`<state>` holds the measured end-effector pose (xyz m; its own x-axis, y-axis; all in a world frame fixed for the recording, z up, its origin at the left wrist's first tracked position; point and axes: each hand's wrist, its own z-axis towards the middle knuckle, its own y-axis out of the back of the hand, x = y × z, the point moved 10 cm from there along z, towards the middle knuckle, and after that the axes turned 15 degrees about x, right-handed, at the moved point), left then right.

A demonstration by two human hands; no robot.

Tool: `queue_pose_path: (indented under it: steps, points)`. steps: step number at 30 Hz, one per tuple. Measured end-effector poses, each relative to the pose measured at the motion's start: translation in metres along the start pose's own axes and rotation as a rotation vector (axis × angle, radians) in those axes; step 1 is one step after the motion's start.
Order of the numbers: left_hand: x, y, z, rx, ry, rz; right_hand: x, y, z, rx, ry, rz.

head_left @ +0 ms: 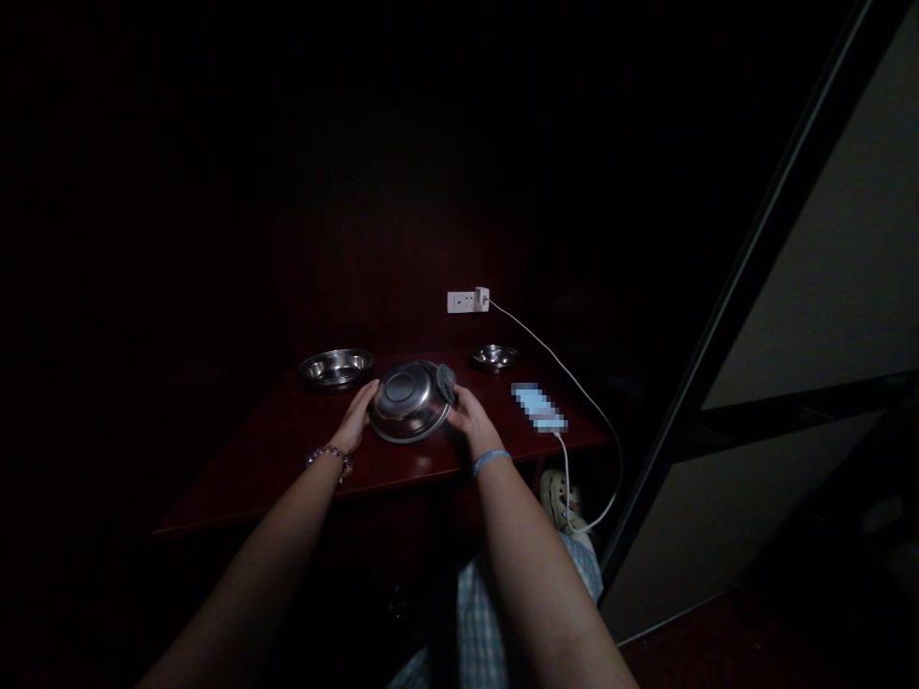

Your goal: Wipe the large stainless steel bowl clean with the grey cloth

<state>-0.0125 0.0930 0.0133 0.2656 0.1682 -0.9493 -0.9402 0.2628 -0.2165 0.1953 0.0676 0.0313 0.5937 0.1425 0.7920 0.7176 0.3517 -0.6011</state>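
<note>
"Holding the big bowl upside down, how are our hands set?"

"Our left hand lies along its left side, fingers closed in against the metal. Our right hand is at the opposite side, fingers drawn narrow on a grey cloth that sits against the bowl's wall, thumb near the rim."

"Why one hand on each side?"

"Probably to steady it: the outside is smooth and shiny, and we'd guess it slips easily. With the base up, much of the outer surface faces us."

"Does the rim rest on the table?"

"We can't tell. The bowl is over the front part of the table, and its underside is hidden."

"And the rest?"

"A wide dish stands open side up behind, to the left, and a small bowl behind, to the right, out of our way, we suppose. The phone lies to the right, its white cable running to a charger in the wall socket; that reach likely decides its spot."
</note>
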Motion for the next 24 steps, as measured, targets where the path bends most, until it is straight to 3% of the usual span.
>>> queue_pose_path:
  steps: [18, 24]
  points:
    - [0.003, -0.004, -0.001, 0.025, 0.08, 0.047, 0.023, -0.033, -0.005, 0.043, 0.27, 0.183]
    - [-0.002, -0.004, -0.004, -0.006, 0.021, -0.027, 0.012, -0.051, -0.006, 0.099, 0.144, 0.029]
